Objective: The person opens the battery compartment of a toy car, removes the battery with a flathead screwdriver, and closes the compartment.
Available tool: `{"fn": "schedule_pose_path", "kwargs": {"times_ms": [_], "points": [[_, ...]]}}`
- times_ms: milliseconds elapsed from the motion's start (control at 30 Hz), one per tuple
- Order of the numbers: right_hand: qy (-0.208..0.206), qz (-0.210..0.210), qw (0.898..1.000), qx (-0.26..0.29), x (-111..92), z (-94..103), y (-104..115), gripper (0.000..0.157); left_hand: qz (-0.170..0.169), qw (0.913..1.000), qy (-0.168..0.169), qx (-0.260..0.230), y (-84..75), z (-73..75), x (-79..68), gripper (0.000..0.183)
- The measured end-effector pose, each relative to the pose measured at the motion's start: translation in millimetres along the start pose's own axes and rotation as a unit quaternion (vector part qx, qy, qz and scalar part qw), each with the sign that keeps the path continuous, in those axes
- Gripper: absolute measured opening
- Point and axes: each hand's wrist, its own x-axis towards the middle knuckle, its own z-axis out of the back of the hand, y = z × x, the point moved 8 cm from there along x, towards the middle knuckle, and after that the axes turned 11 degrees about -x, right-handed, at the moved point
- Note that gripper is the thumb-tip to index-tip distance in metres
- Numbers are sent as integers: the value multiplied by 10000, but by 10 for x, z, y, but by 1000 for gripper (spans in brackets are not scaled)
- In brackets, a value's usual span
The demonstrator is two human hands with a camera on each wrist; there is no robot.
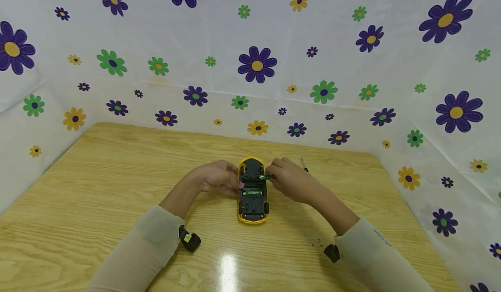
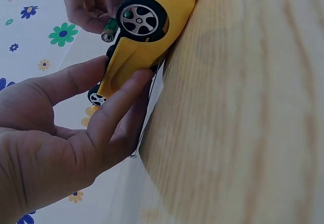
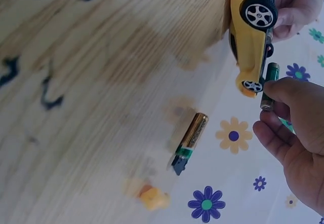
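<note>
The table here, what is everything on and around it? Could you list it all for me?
toy car: one, yellow with a black underside, lying upside down at the middle of the table
battery in the car: one, green, seated in the open underside compartment
battery in hand: one, green, pinched at the car's side
screwdriver: one, amber handle with a green and black end, lying on the table beyond the right hand
table: one, light wood grain
backdrop: one, white sheet printed with purple, green and yellow flowers, round three sides
wrist cameras: two, black, one under each forearm
sleeves: two, beige
left hand: one, fingers steadying the car's side
right hand: one, pinching the loose battery
</note>
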Motion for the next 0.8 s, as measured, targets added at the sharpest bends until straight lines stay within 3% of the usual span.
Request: {"fn": "schedule_pose_path", "kwargs": {"times_ms": [267, 800], "points": [[-351, -21, 9993, 87, -174, -18, -169, 14, 7, 10000, -13, -34, 3, 7, 11, 53], [-359, -159, 9990, 220, -356, -147, -398, 17, -2, 10000, 49, -52, -5, -8, 10, 52]]}}
